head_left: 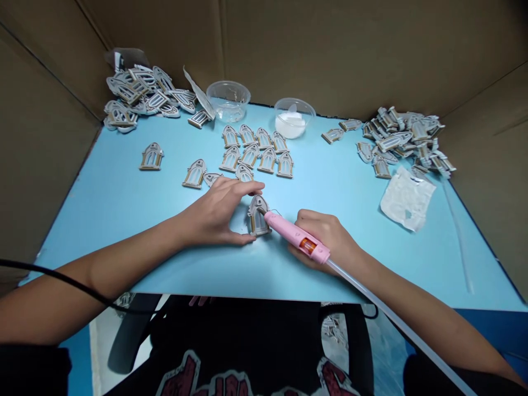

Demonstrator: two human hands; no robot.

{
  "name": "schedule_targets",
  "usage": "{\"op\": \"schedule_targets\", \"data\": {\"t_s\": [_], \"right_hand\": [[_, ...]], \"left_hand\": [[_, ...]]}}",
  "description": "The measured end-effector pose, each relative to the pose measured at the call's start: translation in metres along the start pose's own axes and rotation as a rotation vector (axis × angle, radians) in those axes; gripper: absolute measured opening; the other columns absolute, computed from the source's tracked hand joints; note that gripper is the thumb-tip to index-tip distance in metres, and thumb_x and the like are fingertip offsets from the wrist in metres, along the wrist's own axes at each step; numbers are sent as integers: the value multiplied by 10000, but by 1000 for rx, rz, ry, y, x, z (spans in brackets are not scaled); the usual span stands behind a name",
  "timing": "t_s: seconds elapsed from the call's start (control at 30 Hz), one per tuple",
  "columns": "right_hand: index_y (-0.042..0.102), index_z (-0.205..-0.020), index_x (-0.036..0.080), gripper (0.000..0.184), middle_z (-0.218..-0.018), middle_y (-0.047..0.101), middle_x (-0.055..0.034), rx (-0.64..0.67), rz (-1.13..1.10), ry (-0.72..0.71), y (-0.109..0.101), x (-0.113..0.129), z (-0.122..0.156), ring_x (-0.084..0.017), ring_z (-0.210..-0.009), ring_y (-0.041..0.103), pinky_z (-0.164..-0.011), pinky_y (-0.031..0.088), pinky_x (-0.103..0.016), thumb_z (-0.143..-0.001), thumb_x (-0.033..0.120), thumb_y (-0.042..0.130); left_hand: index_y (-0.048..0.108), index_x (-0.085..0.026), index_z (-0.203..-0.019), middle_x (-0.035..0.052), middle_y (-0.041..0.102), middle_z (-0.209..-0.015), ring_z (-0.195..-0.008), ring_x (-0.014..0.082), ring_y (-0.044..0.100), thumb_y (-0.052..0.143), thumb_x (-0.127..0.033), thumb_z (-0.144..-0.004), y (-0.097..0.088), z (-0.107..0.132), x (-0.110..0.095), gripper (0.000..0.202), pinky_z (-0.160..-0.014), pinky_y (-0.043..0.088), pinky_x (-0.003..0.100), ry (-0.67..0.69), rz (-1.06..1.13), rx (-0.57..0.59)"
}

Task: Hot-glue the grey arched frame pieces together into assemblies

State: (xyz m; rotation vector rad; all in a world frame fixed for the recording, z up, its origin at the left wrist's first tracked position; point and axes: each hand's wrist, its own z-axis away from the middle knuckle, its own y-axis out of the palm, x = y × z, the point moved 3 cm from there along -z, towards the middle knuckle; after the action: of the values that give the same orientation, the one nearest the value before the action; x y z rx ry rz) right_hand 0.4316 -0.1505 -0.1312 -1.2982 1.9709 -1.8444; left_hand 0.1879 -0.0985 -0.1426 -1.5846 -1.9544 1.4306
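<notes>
Right now, most of the work on the blue table looks unfinished: a big heap of arched window pieces is sitting in the back left corner and another heap is sitting in the back right. Between them, eight pieces are lying in two neat rows, with a few more scattered nearby. One window piece is standing out at the front, grey with a tan edge and tilted slightly. The left hand is spanning it in a wide pinch, thumb and forefinger apparently gripping its edges. The right hand is closing firmly around a pink glue gun, pressing its tip against the piece. Two clear tubs are sitting at the back, and a crumpled plastic sheet is lying at the right.
</notes>
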Motion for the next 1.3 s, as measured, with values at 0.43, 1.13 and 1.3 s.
{"op": "schedule_targets", "data": {"t_s": [0.43,1.13,1.3], "right_hand": [[439,-661,203,256,-657,440,19,35,31,52,1,-2,2,-88,-546,433,-534,297,-227,-877,256,566],[430,-659,201,251,-668,437,23,64,38,96,0,-1,3,-84,-547,419,-539,291,-230,-852,202,590],[419,-657,205,261,-658,421,27,47,20,57,0,0,4,-87,-551,425,-536,288,-225,-867,173,570]], "left_hand": [[373,-288,-1491,96,689,-1323,-1184,276,667,837,-473,-811,-3,-1,-1,845,-1027,468,432,-8,-10,-2],[426,-272,-1447,99,696,-1284,-1128,267,692,850,-462,-801,-7,-4,-5,796,-991,503,432,-11,-5,-10],[422,-292,-1452,92,700,-1274,-1152,281,687,847,-462,-804,-6,-4,-6,794,-999,504,452,-16,14,-1]]}}
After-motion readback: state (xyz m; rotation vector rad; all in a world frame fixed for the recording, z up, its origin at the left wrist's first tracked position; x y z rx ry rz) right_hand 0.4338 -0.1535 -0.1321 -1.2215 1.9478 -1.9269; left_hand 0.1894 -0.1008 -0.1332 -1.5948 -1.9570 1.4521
